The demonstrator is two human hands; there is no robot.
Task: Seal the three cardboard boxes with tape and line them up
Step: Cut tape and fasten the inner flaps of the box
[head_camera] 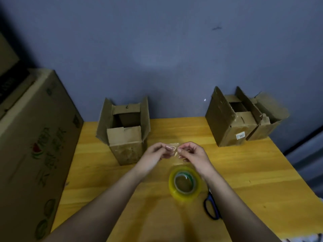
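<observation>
Your left hand (153,152) and right hand (190,152) each pinch the clear tape strip (172,148): judge it flimsy and clingy, so keep the grip at its ends, taut.

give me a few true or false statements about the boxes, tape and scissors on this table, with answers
1. Both hands pinch a strip of clear tape. True.
2. The tape roll sits inside the left box. False: it lies on the table.
3. The left box has its flaps open. True.
4. The scissors lie left of the roll. False: they lie to its right.
5. The boxes at the right are taped shut. False: flaps stand open.
</observation>
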